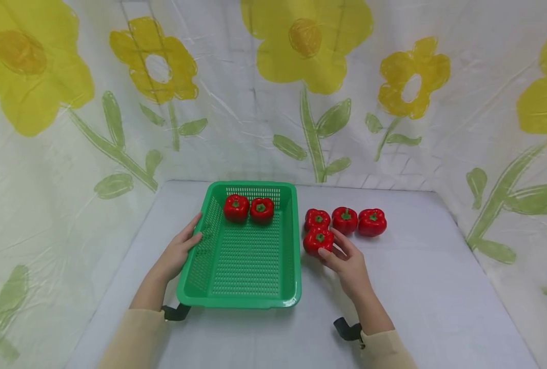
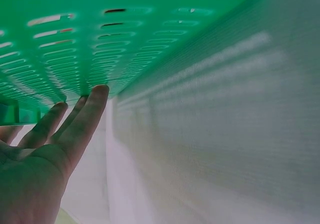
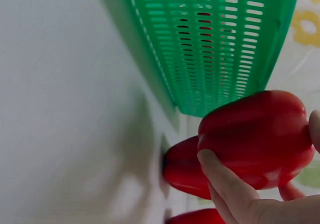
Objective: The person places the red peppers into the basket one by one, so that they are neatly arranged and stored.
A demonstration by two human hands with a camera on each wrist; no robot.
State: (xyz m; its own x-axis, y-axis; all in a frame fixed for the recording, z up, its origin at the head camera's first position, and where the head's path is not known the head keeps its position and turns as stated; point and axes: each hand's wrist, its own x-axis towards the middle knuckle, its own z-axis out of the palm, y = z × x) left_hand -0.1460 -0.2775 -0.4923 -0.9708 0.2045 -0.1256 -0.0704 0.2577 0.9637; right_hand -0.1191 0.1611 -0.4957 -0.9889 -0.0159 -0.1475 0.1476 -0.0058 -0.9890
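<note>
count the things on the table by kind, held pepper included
Green basket: 1
Red peppers: 6 (2 in the basket, 3 on the table, 1 held in the right hand)
Total: 7

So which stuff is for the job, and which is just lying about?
For the job:
red pepper held by the right fingers
green basket, touched by the left fingers
two peppers inside the basket
three loose peppers nearby, probably

Just there:
flowery sheet behind
pale table underneath
black wrist pieces
</note>
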